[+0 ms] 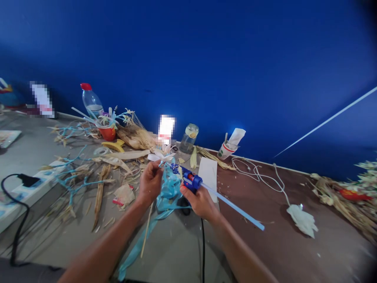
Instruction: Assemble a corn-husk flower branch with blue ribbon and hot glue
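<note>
The right hand (203,202) has its grip wrapped round a blue hot glue gun (192,181), held above the middle of the desk (176,243) with its nozzle toward the left hand (150,181). A long translucent glue stick (235,210) juts from the gun's rear, slanting down to the right, and a black cord (203,243) passes below. The left hand's grip is narrow, fingertips pinched on a thin light-blue stem (161,163) just beside the nozzle; pale petal-like pieces (159,157) show just behind, though whether they are joined to the stem I cannot tell. A crumpled light-blue plastic strip (169,188) lies between the hands, and a sheet of white paper (208,171) lies just right of the gun. Left of the left hand are a torn packet (123,195) and, farther off, light-blue branches (71,190) among dried scraps. Toward the blue wall (206,70) stand a clear bottle (92,100) with a red cap, a red cup (107,134) full of sticks, a glass jar (188,142) and a white cup (226,151)
</note>
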A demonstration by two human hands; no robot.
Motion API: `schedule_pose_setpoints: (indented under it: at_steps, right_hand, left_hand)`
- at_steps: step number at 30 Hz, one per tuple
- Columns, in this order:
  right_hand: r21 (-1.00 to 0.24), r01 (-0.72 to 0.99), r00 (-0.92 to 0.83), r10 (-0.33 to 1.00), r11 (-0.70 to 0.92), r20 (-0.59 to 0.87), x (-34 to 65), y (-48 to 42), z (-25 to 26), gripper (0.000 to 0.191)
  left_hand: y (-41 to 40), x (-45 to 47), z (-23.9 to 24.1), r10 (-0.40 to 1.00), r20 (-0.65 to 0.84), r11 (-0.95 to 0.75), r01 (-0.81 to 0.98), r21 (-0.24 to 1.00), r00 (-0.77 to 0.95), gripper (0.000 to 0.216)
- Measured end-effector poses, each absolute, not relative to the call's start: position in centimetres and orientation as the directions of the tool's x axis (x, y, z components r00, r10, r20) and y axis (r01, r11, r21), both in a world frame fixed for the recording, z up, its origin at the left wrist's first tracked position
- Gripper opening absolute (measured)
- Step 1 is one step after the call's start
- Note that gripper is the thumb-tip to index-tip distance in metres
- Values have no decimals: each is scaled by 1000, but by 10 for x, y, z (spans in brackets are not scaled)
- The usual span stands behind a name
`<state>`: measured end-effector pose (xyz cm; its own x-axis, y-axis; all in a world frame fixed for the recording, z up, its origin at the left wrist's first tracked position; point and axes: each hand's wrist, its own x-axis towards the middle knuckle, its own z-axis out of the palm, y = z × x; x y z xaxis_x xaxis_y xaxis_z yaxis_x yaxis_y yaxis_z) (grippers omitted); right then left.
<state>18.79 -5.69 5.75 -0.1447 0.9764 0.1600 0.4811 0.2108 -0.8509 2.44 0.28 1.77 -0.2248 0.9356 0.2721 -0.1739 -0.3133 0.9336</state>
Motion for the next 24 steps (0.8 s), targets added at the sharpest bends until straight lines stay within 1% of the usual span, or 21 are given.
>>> schedule_pose_setpoints:
  at_steps: [14, 20, 24]
  right_hand:
    - [-814, 547, -90, 980, 197, 177, 183, -59, 58, 25]
    - [-827, 533, -69, 983, 181, 171, 182, -59, 60, 25]
    - [-839, 520, -39, 986, 159, 162, 180, -60, 62, 26]
  left_hand:
    - [3, 23, 15, 940, 263, -297, -140, 944, -219, 9]
    - [0, 24, 17, 928, 309, -333, -92, 938, -206, 6]
    - [-1, 25, 18, 934, 300, -324, -105, 940, -196, 7]
